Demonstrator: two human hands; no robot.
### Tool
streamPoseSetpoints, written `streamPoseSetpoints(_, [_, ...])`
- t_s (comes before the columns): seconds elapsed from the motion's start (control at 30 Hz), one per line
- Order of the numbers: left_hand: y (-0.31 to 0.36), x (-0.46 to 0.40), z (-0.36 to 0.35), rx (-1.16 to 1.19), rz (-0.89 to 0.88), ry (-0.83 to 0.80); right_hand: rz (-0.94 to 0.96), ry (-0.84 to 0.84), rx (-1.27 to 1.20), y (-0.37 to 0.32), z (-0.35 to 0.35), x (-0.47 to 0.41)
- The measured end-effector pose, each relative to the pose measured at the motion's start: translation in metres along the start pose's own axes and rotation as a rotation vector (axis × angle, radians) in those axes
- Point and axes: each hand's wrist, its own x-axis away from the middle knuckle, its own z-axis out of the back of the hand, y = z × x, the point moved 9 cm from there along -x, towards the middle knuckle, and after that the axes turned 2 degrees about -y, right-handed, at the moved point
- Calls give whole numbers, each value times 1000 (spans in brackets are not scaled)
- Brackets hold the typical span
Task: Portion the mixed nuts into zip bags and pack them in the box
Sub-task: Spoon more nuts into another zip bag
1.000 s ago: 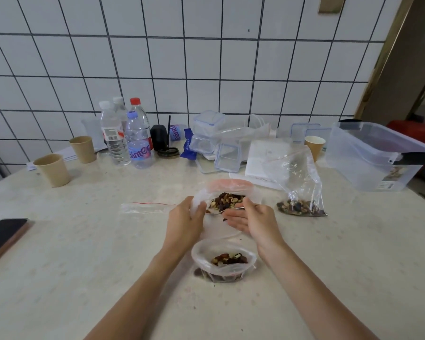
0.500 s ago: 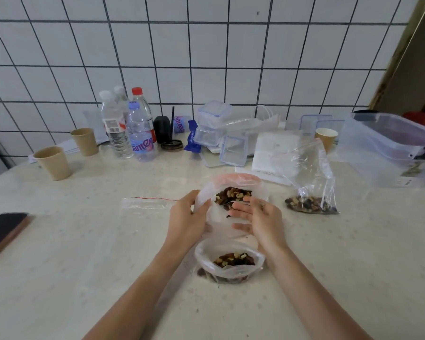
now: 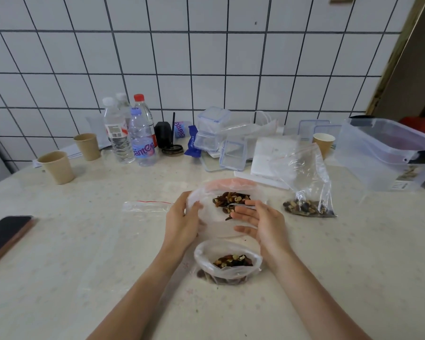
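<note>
A large clear supply bag (image 3: 207,218) of mixed nuts (image 3: 231,198) lies open at the table's middle. My left hand (image 3: 182,223) grips its left rim. My right hand (image 3: 261,220) pinches a metal spoon (image 3: 234,205) whose bowl sits among the nuts inside that bag. Just in front of my hands stands an open zip bag (image 3: 227,262) with nuts in its bottom. Another zip bag (image 3: 307,192) holding nuts stands to the right. An empty zip bag (image 3: 145,206) lies flat to the left. The clear plastic box (image 3: 383,153) stands at the far right.
Paper cups (image 3: 58,168), water bottles (image 3: 141,138), small lidded containers (image 3: 212,131) and a white stack (image 3: 272,153) line the tiled wall. A dark phone (image 3: 5,235) lies at the table's left edge.
Both hands stay at the supply bag, the spoon still among the nuts. My right hand has drifted slightly right, and the view has shifted a little.
</note>
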Motion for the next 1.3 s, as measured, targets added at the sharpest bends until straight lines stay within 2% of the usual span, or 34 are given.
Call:
streamPoseSetpoints(0.1, [-2, 2, 2, 9, 27, -6, 5, 7, 45, -6, 2, 4])
streamPoseSetpoints(0.23, [6, 2, 14, -93, 26, 15, 38, -9, 78, -20, 11, 12])
streamPoseSetpoints(0.53, [31, 34, 51, -291, -153, 115, 149, -64, 46, -62, 41, 43])
streamPoseSetpoints(0.73, [18, 67, 34, -325, -67, -119, 149, -97, 44, -60, 51, 74])
streamPoseSetpoints(0.9, [16, 82, 17, -349, -43, -234, 143, -139, 125, -44, 46, 94])
streamPoseSetpoints(1.03, [27, 86, 13, -308, -58, -240, 313, -293, 290, -51, 28, 111])
streamPoseSetpoints(1.17, [35, 88, 11, -279, -79, -254, 564, -491, 685, -55, 5, 135])
streamPoseSetpoints(1.3, [33, 88, 13, -259, -87, -256, 973, -633, 1130, -58, -11, 167])
